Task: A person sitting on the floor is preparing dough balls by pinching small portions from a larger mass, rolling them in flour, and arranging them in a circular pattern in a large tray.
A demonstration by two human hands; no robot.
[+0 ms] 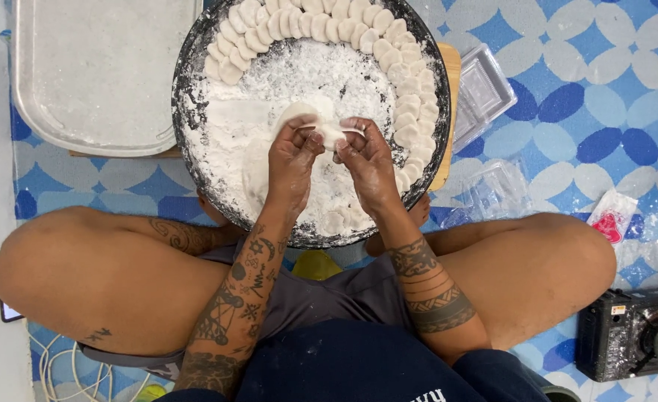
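head cam looking straight down: a person is sitting cross-legged on a blue patterned mat (597, 112), and the left hand (293, 160) and right hand (366, 160) are both pinching one lump of dough (323, 123), fingers clamped on it from either side. the dough is hanging just over the floured middle of a round tray (187, 112), with small dough pieces (411, 97) lining its rim. a metal pan (98, 74) is sitting just left, a camera (627, 335) lying by the right knee.

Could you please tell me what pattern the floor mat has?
Blue with white petal shapes on the mat, head view.
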